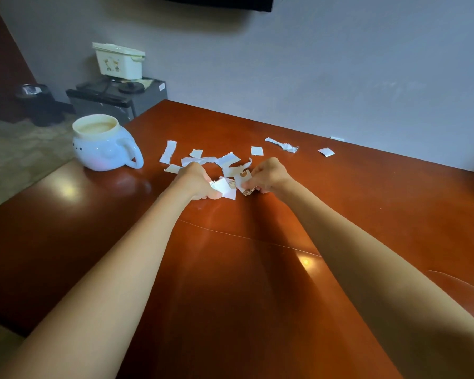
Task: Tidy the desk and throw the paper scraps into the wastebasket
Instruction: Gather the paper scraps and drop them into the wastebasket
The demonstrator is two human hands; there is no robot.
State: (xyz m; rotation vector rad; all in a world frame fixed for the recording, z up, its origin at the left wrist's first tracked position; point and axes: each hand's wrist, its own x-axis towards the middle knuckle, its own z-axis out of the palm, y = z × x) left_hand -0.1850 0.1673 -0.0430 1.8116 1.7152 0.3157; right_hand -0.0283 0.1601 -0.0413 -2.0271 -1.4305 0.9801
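Note:
Several torn white paper scraps [170, 151] lie scattered across the far middle of the red-brown desk [230, 269]. My left hand [196, 181] grips a folded white scrap [225, 188] at the near edge of the pile. My right hand [268, 175] pinches a printed scrap [244, 180] just to the right of it. More scraps lie further right: a square piece [257, 151], a crumpled strip [282, 144] and a small piece [326, 152]. A white mug-shaped wastebasket [104, 143] with a handle stands on the desk's far left, open at the top.
Beyond the desk's left edge stand a grey cabinet [121, 101] with a cream lidded box [119, 62] on it, and a dark bin [39, 102] on the floor. A grey wall runs behind the desk. A black screen edge [216, 0] hangs above.

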